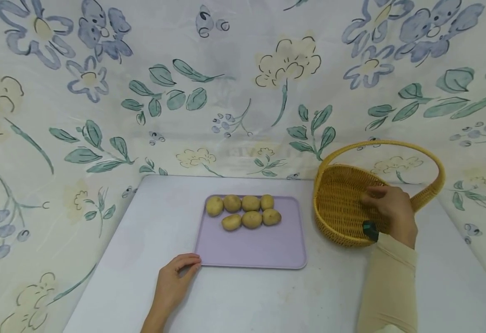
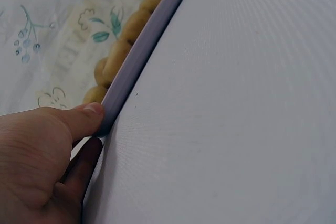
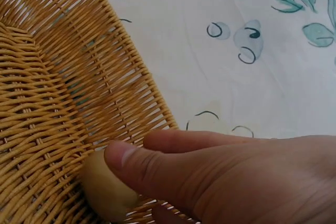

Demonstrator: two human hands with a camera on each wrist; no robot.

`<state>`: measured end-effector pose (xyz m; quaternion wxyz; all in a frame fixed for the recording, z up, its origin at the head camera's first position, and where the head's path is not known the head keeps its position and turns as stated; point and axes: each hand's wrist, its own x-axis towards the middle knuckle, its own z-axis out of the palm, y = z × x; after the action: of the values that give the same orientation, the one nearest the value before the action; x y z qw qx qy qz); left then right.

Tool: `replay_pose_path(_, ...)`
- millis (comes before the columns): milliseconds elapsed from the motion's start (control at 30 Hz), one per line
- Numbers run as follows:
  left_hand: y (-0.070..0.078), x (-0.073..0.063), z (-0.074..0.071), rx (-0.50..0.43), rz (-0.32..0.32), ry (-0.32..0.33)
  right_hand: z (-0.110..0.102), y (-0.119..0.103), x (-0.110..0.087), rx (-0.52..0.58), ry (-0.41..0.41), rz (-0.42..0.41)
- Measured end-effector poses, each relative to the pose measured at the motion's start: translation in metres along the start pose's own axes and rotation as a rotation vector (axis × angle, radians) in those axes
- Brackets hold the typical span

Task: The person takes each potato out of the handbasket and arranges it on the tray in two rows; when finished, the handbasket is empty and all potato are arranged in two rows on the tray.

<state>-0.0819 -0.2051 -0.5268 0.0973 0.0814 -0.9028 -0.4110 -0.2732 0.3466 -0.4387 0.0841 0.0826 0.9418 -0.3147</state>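
At the near left corner of the lilac tray (image 1: 251, 249), my left hand (image 1: 175, 280) pinches the rim; the left wrist view shows the thumb (image 2: 89, 114) against the edge. Several potatoes (image 1: 252, 219) lie in two rows on the tray's far half. My right hand (image 1: 392, 208) reaches inside the wicker basket (image 1: 338, 208) on the right. Its thumb and fingers hold a potato (image 3: 107, 187) low against the woven inside, partly covered by the hand in the right wrist view.
The basket's tall arched handle (image 1: 386, 143) rises over the right forearm. Tray and basket stand on a white table (image 1: 151, 222), a small gap between them. A flower-printed cloth (image 1: 234, 115) hangs behind the table.
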Motion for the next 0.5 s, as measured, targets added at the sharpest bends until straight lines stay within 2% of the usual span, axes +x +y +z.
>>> replay_pose_path(233,-0.0007,-0.0002,-0.0001,0.024,-0.011,-0.019,0.0015,0.0027,0.0039,-0.037,0.017,-0.035)
replay_pose_path(500,0.0014,0.0005,-0.001,0.018,-0.018,-0.029,0.0024,0.0041,0.0087,-0.05,-0.006,-0.037)
